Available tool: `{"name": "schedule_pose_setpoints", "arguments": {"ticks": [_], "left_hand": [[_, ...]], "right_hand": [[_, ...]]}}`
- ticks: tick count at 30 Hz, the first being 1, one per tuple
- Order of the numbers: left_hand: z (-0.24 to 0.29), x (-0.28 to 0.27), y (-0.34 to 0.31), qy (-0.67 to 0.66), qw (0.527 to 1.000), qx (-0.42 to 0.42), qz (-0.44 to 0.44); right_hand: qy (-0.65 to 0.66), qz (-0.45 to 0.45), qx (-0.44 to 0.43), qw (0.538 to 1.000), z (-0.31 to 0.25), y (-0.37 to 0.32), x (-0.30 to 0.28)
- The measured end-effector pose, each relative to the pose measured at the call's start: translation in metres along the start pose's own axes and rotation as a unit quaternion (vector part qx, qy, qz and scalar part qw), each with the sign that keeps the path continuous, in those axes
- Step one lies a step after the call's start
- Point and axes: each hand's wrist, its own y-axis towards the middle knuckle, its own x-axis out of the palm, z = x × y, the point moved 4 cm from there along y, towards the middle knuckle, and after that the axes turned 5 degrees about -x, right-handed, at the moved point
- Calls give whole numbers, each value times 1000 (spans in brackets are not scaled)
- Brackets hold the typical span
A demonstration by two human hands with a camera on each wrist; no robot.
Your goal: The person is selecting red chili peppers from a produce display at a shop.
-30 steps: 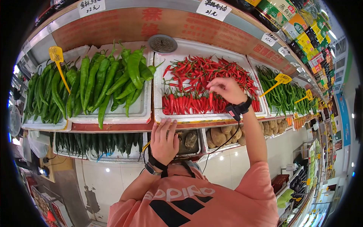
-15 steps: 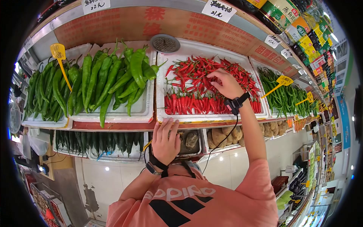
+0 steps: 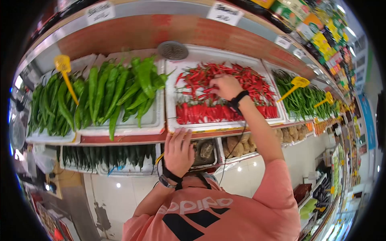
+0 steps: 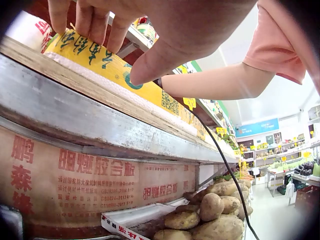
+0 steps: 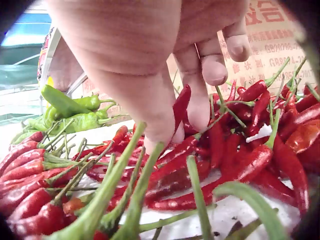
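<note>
My right hand (image 3: 226, 86) reaches down into the loose heap of red chilies (image 3: 203, 74) in a white foam tray (image 3: 172, 122). In the right wrist view, the thumb and fingers of this hand (image 5: 150, 65) pinch a red chili (image 5: 181, 104) among the others. Nearer the tray's front edge, red chilies stand in a neat row (image 3: 201, 113), stems pointing away from me. My left hand (image 3: 179, 152) rests with fairly straight fingers on the front edge of the tray. From the left wrist, its fingers lie against the yellow tape (image 4: 95, 52) on the tray's side.
Large green peppers (image 3: 108, 88) fill trays to the left, and thin green chilies (image 3: 297, 96) lie to the right. A round metal drain-like disc (image 3: 173, 50) sits behind the chili tray. Potatoes (image 4: 212, 206) occupy the lower shelf. A black cable (image 4: 220, 150) hangs from the right wrist.
My right hand has moved left and down from above the chilies into the heap, its fingers closing on a chili. The left hand stays at the tray edge. The head view has shifted slightly.
</note>
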Motion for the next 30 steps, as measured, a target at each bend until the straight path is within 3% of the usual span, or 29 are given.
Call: {"name": "schedule_pose_setpoints", "arguments": {"ticks": [2, 4, 9, 15, 20, 21, 24, 26, 30], "left_hand": [[2, -1, 2, 9, 1000, -1, -1], [4, 1, 1, 10, 1000, 4, 6], [4, 4, 0, 22, 999, 17, 16], [11, 1, 4, 29, 999, 3, 19], [12, 4, 4, 33, 999, -6, 36], [13, 4, 4, 31, 999, -8, 39], [14, 4, 4, 23, 999, -20, 41], [15, 3, 4, 18, 999, -26, 40], [9, 5, 2, 10, 999, -24, 28]], "right_hand": [[-2, 11, -23, 1000, 5, 0, 5], [42, -8, 19, 999, 3, -1, -2], [94, 45, 36, 994, 11, -26, -34], [356, 73, 96, 927, 54, -76, -54], [465, 102, 98, 874, 30, -51, -57], [451, 102, 79, 883, 19, -37, -54], [443, 55, 73, 892, -26, 6, -47], [542, -5, 125, 831, -45, 34, -21], [491, -84, 191, 846, -58, 70, 21]]}}
